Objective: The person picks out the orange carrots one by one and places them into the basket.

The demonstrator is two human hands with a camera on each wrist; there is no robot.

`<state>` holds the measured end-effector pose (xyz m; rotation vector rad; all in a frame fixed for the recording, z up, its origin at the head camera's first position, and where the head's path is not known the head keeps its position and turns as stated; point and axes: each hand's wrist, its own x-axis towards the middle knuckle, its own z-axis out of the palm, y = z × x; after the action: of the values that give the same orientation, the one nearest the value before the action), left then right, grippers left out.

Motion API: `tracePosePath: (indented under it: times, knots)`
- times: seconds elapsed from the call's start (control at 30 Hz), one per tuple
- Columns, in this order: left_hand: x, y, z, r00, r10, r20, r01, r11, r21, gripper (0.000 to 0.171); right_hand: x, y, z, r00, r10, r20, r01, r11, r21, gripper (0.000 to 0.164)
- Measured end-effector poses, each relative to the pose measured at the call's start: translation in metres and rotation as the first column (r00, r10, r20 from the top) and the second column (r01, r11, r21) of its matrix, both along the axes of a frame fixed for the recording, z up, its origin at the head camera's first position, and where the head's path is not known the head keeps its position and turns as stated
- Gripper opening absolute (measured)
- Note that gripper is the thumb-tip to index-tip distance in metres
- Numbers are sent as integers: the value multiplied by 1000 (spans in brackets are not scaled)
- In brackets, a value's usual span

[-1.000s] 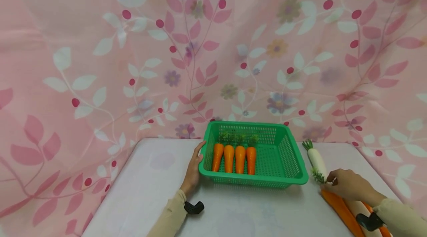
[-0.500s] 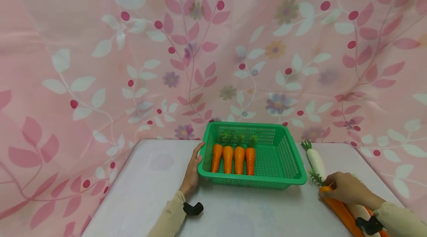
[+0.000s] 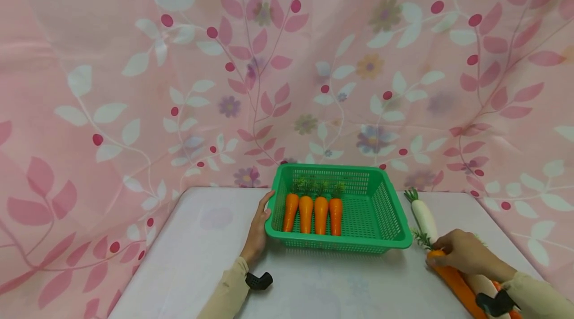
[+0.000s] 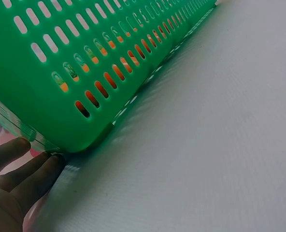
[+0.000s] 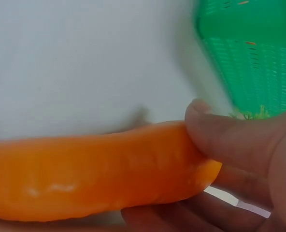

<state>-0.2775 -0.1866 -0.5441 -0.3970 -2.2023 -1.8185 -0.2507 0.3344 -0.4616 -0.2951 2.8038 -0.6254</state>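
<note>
The left hand [image 3: 256,234] is resting, fingers extended, at the green basket's [image 3: 341,242] nine o'clock; at the bench's [image 3: 296,279] four o'clock the right hand [image 3: 466,255] is pinching a carrot's [image 3: 456,282] leafy end, seemingly starting a pick-up; lifting would be needing a secure grip.

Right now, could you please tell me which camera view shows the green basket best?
The head view: it shows the basket from rim to floor, with four carrots inside. The left wrist view gives only slotted outer walls up close; the right wrist view, just a cut-off part.
</note>
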Motion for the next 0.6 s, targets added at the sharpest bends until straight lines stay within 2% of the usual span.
tracePosePath:
  times: [0.1,0.17,0.33,0.6]
  knots:
    - [1,0,0,1000,-2,6,2,1000,7,52,0,1,4,999,-6,40,8,999,-48,51]
    - [1,0,0,1000,1,6,-1,1000,7,52,-1,2,8,994,-27,103,38,994,-107,52]
    - [3,0,-2,1000,7,1,-7,1000,-9,52,-3,6,16,965,-54,258,120,961,-248,57]
    - [0,0,0,1000,7,1,-7,1000,-11,52,-13,12,26,933,-31,358,169,917,-362,61]
